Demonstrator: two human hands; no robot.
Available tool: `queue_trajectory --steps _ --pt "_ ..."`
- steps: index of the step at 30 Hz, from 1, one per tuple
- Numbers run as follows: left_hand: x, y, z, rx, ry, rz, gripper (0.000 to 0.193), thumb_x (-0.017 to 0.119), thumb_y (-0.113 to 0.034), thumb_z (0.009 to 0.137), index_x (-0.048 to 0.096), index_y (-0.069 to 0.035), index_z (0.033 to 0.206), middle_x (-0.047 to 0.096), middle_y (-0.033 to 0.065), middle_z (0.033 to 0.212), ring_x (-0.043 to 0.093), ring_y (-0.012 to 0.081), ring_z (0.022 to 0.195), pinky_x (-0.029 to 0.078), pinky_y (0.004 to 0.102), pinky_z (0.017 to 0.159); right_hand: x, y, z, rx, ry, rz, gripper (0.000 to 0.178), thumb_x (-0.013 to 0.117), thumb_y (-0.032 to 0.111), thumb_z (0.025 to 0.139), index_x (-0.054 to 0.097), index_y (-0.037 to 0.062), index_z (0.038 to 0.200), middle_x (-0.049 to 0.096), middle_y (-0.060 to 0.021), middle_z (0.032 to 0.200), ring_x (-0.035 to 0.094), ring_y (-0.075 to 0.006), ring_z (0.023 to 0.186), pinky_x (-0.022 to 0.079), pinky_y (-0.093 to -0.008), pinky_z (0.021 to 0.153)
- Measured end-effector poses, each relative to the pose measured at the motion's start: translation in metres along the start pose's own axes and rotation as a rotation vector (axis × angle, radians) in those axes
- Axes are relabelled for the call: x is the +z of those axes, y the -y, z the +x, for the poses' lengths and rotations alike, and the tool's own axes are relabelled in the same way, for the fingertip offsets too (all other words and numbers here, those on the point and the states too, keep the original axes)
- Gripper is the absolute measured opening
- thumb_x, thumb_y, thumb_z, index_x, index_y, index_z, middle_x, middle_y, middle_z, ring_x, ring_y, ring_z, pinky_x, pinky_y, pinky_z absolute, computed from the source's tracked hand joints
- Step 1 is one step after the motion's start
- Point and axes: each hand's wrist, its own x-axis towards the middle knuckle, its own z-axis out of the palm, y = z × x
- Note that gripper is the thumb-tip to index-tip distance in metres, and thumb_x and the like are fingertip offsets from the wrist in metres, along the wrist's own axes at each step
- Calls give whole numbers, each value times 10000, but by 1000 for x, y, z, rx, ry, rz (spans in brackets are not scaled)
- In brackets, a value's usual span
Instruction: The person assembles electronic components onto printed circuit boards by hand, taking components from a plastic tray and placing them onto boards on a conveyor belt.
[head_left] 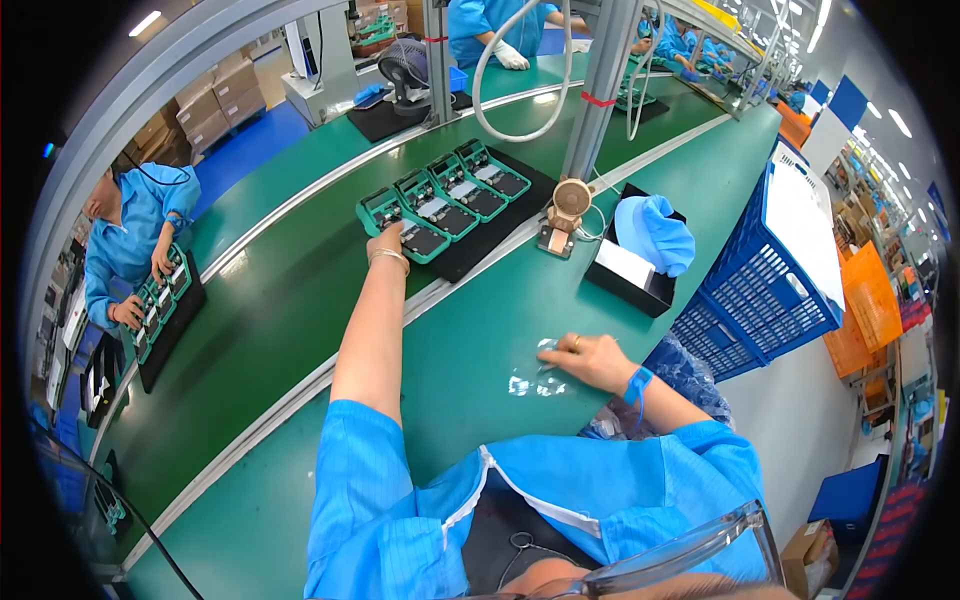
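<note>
My left hand (388,243) reaches out over the conveyor. Its fingers are closed round the near corner of a green-framed device (422,238), the leftmost in a row of several alike. These devices have dark and silvery parts inside and lie on a black mat (478,255) on the belt. On the green worktop to the right, my right hand (590,362) is closed in a pinch at a small shiny clear plastic film (540,384), which lies partly beneath the fingertips. A blue band circles my right wrist.
A black box (640,292) with a blue cloth cap (655,232) stands beyond my right hand. A brown clamp-like device (568,208) sits by the metal post. A blue crate (760,270) stands at right. A co-worker (135,240) handles similar devices at left.
</note>
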Motion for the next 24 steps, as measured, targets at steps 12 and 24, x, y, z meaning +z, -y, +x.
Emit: queue_trajectory --steps 12,24 --pt "-124 -6 -2 34 374 41 415 702 95 706 545 132 1089 657 185 934 673 296 785 572 428 680 -6 -17 7 178 -48 148 234 694 132 859 710 169 1090 658 -28 990 679 -228 788 566 -356 627" --pt "-373 -97 -135 -17 430 362 565 634 55 814 475 8 1355 650 124 1195 661 235 1044 544 373 920 19 29 72 278 -22 687 259 677 51 891 675 9 1146 666 -167 909 635 -263 714 518 -335 669"
